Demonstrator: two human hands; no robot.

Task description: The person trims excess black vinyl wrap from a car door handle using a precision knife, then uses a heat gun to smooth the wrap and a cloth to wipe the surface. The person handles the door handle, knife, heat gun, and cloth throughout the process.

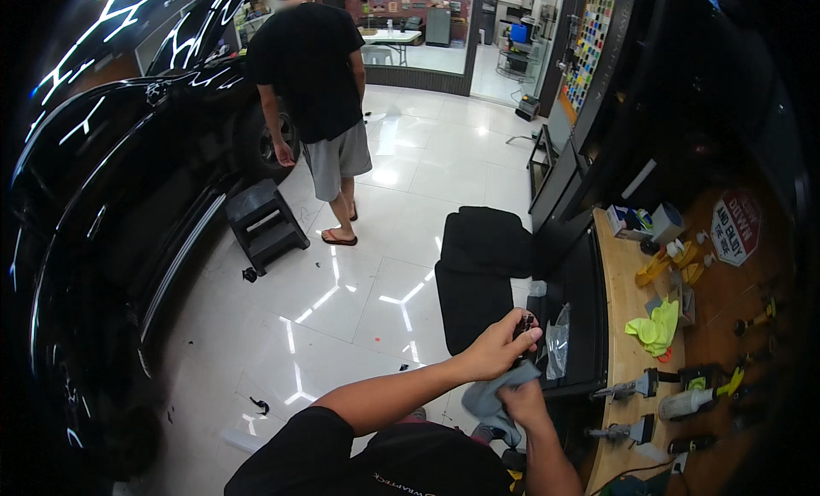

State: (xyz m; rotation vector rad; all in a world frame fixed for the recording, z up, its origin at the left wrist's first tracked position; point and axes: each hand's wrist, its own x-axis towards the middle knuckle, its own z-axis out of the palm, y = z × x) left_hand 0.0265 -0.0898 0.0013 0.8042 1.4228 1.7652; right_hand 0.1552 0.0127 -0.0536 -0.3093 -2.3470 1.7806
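Note:
My left hand (pixel 502 346) reaches across in front of my body and is closed around a small dark, shiny object (pixel 524 326). Fingers cover most of that object, so its kind cannot be told. Just below it, my right hand (pixel 524 402) grips a grey cloth (pixel 491 399) that hangs down toward my feet. The cloth's upper edge comes close to the left hand; whether they touch is unclear.
A wooden workbench (pixel 617 325) on the right bears spray bottles, a yellow-green cloth (pixel 656 327) and tools. Black mats (pixel 483 248) lie on the floor. Left stand a black car (pixel 111 205), a step stool (pixel 266 224) and a person (pixel 309 77) facing away.

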